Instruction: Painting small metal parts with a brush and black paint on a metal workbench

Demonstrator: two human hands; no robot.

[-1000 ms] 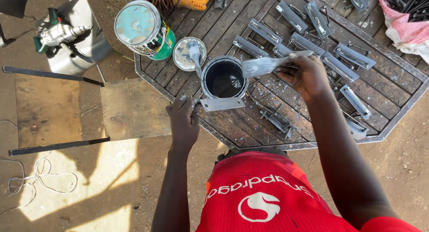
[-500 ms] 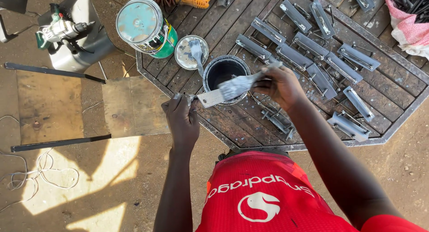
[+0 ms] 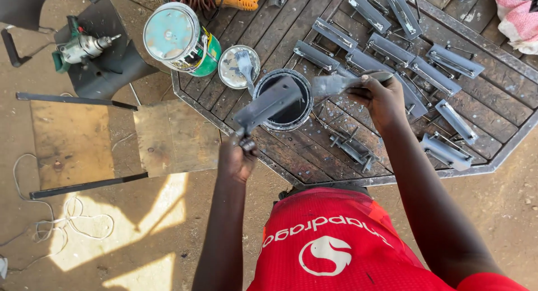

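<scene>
Since half a second ago, the left hand point(image 3: 238, 158) has lifted the metal plate point(image 3: 269, 104) higher, over the black paint can point(image 3: 284, 100) in the middle of the frame. It pinches the plate's lower end. The right hand point(image 3: 381, 98) grips a paintbrush point(image 3: 335, 84). The plate's long axis points to the upper right. I think steady strokes along this axis, over the can, will catch drips.

You stand on bare dirt ground point(image 3: 112, 246) in hard sunlight, facing an octagonal slatted metal table point(image 3: 314, 162), with a wooden-seated bench point(image 3: 73, 142) at your left.
</scene>
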